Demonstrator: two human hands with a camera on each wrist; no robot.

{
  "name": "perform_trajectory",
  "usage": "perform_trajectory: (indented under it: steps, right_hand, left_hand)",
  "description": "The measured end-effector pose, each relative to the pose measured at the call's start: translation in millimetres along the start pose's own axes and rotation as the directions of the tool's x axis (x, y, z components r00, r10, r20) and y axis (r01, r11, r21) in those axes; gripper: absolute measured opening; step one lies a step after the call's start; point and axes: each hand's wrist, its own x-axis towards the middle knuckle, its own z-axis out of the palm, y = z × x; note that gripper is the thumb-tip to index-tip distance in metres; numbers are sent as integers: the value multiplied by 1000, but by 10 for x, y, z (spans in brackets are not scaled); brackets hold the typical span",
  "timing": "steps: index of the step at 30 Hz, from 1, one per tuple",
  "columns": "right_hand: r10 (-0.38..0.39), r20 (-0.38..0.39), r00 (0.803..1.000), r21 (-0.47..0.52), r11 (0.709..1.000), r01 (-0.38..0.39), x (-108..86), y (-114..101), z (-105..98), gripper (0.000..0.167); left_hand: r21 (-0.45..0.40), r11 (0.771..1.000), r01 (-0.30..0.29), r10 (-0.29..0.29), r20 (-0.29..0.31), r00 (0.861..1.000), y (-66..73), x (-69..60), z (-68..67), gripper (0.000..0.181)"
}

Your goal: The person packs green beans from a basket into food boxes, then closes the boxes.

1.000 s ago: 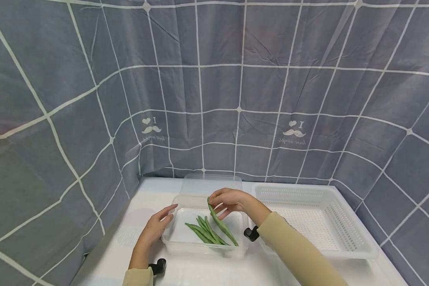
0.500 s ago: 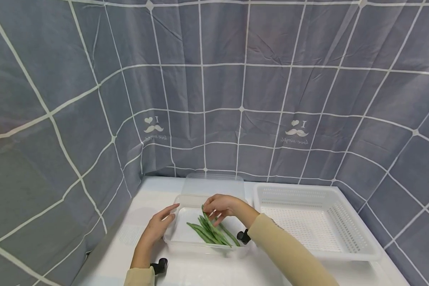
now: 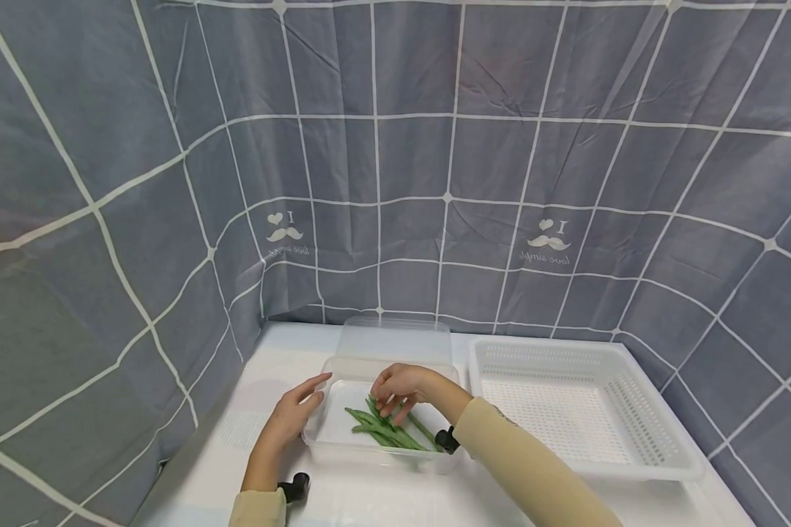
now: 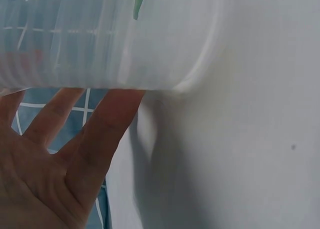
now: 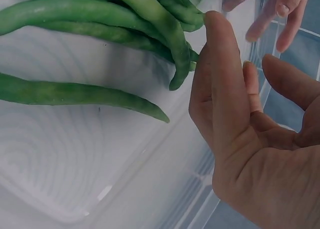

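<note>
Several green beans (image 3: 382, 428) lie in a loose pile inside a clear plastic container (image 3: 343, 451). One bean (image 5: 75, 95) lies apart from the pile in the right wrist view. My right hand (image 3: 398, 390) is over the container, its fingertips at the ends of the piled beans. In the right wrist view its thumb stands away from the index finger, with nothing pinched between them. My left hand (image 3: 290, 417) is beside the container's left side. In the left wrist view its spread fingers (image 4: 112, 116) reach to the container's wall and are partly hidden behind it.
A white perforated basket (image 3: 672, 457) stands to the right of the container. Behind the container lies a clear flat lid (image 3: 395, 340). A grey gridded curtain (image 3: 409, 161) surrounds the white table (image 3: 250, 395) at the back and sides.
My right hand has lowered a bean onto the pile and released it, moving slightly left and down. The left hand keeps its place beside the container.
</note>
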Motion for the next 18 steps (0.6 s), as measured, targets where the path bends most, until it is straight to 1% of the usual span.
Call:
perform_trajectory:
  steps: [5,10,14,16,18]
  right_hand:
    - [-19,-2,1000,30,999,19,-68,9,-75,29]
    - [-52,-27,998,86,995,54,-205,-80,-248,25]
    - [-75,-105,992,145,985,90,-326,-180,-435,26]
    - [-84,-170,982,169,979,113,-375,-209,-538,30]
    - [-89,-245,966,191,972,138,-408,-214,-640,33]
  left_hand:
    - [11,1000,3,-3,7,1000,28,16,-5,42]
    - [34,999,1,-2,41,999,58,25,-46,44]
    - [26,1000,6,-8,71,997,125,34,-133,51]
    - [10,1000,6,-7,73,997,188,52,-199,54]
    - [4,1000,1,-1,65,998,269,86,-271,56]
